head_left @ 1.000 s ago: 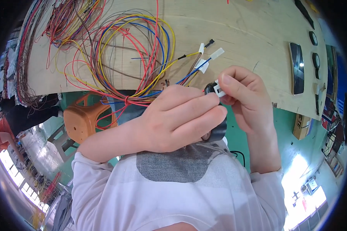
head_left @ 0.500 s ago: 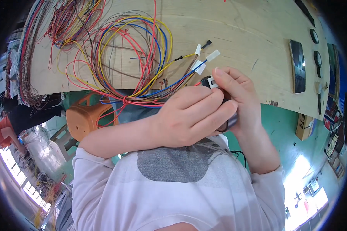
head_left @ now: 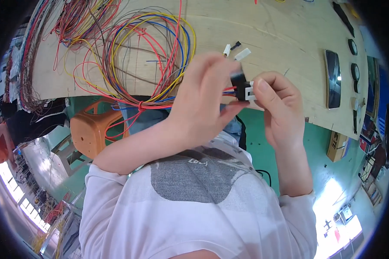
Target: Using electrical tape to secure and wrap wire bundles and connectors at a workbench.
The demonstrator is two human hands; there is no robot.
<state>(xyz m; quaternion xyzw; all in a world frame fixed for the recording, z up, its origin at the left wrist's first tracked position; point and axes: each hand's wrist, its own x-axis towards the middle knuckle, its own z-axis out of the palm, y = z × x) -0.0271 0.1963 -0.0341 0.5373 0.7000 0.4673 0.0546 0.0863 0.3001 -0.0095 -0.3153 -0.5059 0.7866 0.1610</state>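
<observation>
My right hand [head_left: 281, 103] pinches a white plastic connector [head_left: 249, 91] between thumb and fingers, above the table's near edge. Black tape [head_left: 242, 91] surrounds the connector's wire end, where red and dark wires enter from the left. My left hand [head_left: 199, 99] is raised just left of the connector, its fingers smeared by motion. A dark, shiny piece of tape [head_left: 237, 77] shows at its fingertips, and its thumb stretches below the wires. Part of the wires passes behind this hand. They lead to a large coil of red, yellow, blue and brown wires [head_left: 190, 39] on the table.
Beyond my hands lie a white connector [head_left: 243, 54] and a small black connector [head_left: 236, 44]. A phone [head_left: 333, 80] and dark tape rolls [head_left: 355, 71] are at right. More wire bundles [head_left: 75, 26] lie far left. An orange stool [head_left: 88, 134] stands below the table edge.
My left hand has swung up and left, off the connector, with the dark tape at its fingers. My right hand has shifted slightly right, still gripping the connector, which now shows more fully.
</observation>
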